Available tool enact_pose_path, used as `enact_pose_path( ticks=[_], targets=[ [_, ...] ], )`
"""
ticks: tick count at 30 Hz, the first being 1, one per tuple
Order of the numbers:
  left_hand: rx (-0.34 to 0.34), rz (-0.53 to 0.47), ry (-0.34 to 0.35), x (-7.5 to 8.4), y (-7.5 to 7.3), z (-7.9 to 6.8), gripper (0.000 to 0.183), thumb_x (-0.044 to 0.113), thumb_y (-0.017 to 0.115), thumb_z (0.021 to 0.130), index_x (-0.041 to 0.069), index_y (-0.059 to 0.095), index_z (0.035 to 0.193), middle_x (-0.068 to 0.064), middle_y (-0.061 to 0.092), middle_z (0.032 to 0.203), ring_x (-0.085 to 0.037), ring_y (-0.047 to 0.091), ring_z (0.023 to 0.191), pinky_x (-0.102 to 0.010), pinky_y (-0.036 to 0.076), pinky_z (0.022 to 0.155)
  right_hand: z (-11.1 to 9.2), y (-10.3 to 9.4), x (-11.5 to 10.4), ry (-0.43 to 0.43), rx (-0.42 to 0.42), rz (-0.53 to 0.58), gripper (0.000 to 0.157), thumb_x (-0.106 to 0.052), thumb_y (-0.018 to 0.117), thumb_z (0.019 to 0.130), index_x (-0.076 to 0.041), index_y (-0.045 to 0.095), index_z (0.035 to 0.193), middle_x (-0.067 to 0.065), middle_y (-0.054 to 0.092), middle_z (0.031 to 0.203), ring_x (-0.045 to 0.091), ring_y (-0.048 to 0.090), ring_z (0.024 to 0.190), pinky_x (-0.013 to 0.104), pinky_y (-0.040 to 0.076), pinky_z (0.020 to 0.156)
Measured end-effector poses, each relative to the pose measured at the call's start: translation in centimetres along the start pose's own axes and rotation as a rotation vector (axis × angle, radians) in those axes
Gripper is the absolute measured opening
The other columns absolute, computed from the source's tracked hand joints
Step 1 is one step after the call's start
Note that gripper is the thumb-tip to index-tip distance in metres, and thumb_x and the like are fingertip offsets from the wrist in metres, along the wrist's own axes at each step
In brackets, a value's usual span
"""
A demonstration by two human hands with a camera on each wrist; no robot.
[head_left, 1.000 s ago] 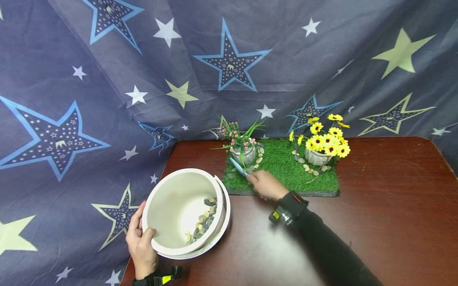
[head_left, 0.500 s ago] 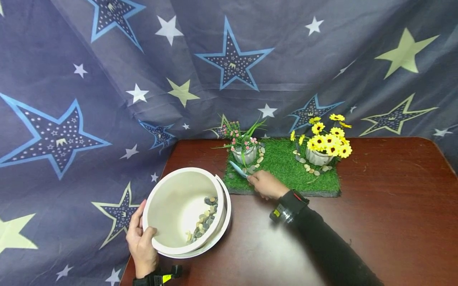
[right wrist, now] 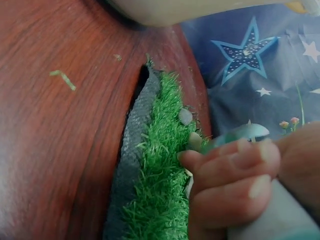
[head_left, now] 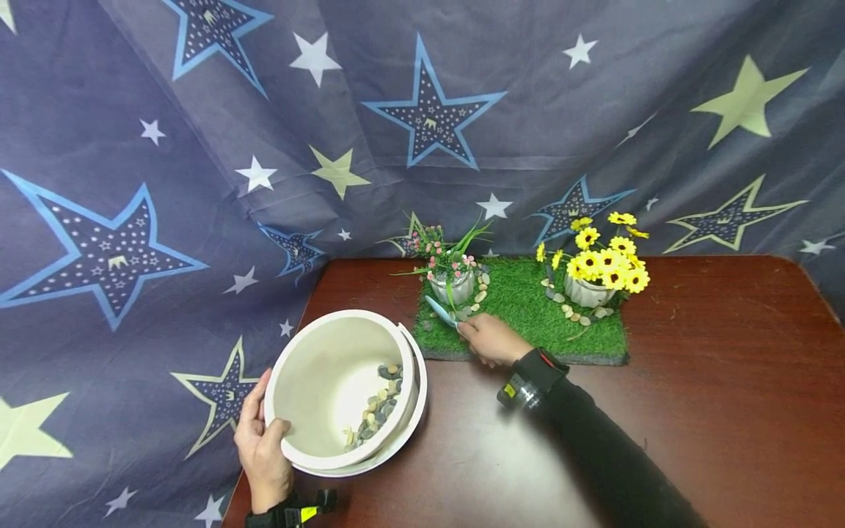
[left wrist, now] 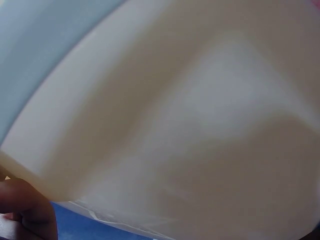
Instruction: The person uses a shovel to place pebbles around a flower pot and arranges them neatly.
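Observation:
My left hand [head_left: 264, 456] grips the rim of a cream bucket [head_left: 313, 381], thumb inside. The bucket leans toward the right, and pebbles [head_left: 378, 414] lie heaped along its lower right side. Its pale wall [left wrist: 210, 90] fills most of the left wrist view. With curled fingers my right hand [head_left: 494, 341] holds a small light-blue garden trowel [head_left: 440, 311] by the handle. The trowel's blade points left, low over the artificial turf mat [head_left: 511, 297] in front of a grey pot [head_left: 454, 288] of pink flowers. Pebbles [head_left: 480, 286] curve around that pot's right side and front.
A second grey pot [head_left: 589, 292], full of yellow flowers [head_left: 604, 264], stands on the mat's right, ringed partly by pebbles [head_left: 573, 314]. Brown wooden table [head_left: 719, 381] lies underneath. Behind and left hangs a star-printed cloth [head_left: 218, 169]. The right wrist view shows the mat's dark edge [right wrist: 131, 135].

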State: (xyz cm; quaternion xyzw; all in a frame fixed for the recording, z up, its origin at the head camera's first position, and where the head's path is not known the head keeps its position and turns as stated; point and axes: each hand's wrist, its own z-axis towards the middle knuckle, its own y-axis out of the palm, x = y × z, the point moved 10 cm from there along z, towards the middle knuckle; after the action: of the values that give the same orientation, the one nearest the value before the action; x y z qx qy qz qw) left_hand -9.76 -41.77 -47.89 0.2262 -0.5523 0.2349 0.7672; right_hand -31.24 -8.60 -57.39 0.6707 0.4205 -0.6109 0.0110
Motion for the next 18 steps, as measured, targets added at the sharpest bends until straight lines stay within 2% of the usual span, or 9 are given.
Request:
enact_pose_path(
  ticks=[3, 8, 13, 16, 18],
  targets=[
    [0.000, 0.020, 0.002, 0.2, -0.1, 0.1, 0.082, -0.020, 0.036, 0.066, -0.006, 0.055, 0.144, -0.011, 0.070, 0.132, -0.020, 0.068, 0.115, -0.021, 0.058, 0.089, 0.0, 0.2, -0.3, -0.001, -0.012, -0.057, 0.042, -0.031, 0.043, 0.110, 0.001, 0.068, 0.098, -0.003, 0.049, 0.054, 0.011, 0.045, 0.039, 0.025, 0.039, 0.037],
    [0.007, -0.003, 0.006, 0.2, -0.1, 0.1, 0.082, -0.021, 0.035, 0.066, -0.007, 0.055, 0.144, -0.011, 0.068, 0.134, -0.019, 0.067, 0.117, -0.021, 0.057, 0.091, -0.5, 0.2, -0.8, -0.026, -0.021, -0.120, 0.041, -0.031, 0.044, 0.109, -0.002, 0.069, 0.094, -0.002, 0.050, 0.055, 0.012, 0.046, 0.039, 0.026, 0.041, 0.037],
    [0.006, -0.008, 0.001, 0.1, -0.1, 0.0, 0.082, -0.021, 0.035, 0.066, -0.008, 0.054, 0.145, -0.011, 0.068, 0.134, -0.020, 0.066, 0.118, -0.021, 0.056, 0.093, -0.9, 0.2, -0.5, -0.019, -0.021, -0.130, 0.040, -0.032, 0.045, 0.110, -0.003, 0.071, 0.099, -0.002, 0.051, 0.057, 0.012, 0.046, 0.040, 0.026, 0.042, 0.037],
    [0.005, 0.003, 0.000, 0.1, -0.1, 0.0, 0.081, -0.021, 0.035, 0.067, -0.007, 0.055, 0.145, -0.011, 0.068, 0.134, -0.020, 0.067, 0.117, -0.020, 0.057, 0.091, -1.1, 0.2, -0.6, -0.036, -0.008, -0.116, 0.039, -0.032, 0.045, 0.110, -0.003, 0.072, 0.105, -0.002, 0.052, 0.058, 0.011, 0.045, 0.041, 0.027, 0.043, 0.038],
    [0.003, 0.010, 0.003, 0.1, -0.1, 0.0, 0.081, -0.020, 0.036, 0.066, -0.007, 0.055, 0.144, -0.011, 0.068, 0.133, -0.020, 0.067, 0.117, -0.020, 0.057, 0.091, -1.4, 0.5, -0.8, -0.058, -0.028, -0.118, 0.038, -0.031, 0.046, 0.109, -0.003, 0.071, 0.105, -0.002, 0.052, 0.059, 0.011, 0.045, 0.041, 0.027, 0.043, 0.038]
  ],
)
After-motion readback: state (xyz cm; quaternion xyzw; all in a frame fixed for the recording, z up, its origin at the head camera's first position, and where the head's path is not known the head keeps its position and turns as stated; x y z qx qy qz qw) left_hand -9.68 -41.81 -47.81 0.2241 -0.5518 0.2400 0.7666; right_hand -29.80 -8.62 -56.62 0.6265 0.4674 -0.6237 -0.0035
